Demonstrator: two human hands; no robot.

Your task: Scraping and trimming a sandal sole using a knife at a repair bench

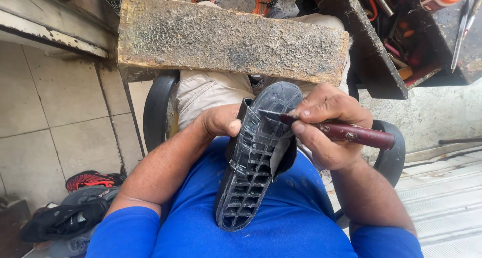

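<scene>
Hands: left [221, 121] grips sole [256, 157]; right [326, 125] holds tool [346, 133].

Rough wooden bench [226, 42] w/ dried glue crust sits across the lap, just beyond both hands; nothing on top. Tiled floor [45, 112] to the left of the hands carries a pile of shoes [75, 208], incl. a red-black one [93, 179].

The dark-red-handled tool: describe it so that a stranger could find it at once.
Start at the worn wooden board across the lap. Below it, the right hand holds the tool against a black shoe sole. Alone here, it has a glossy dark-red handle.
</scene>
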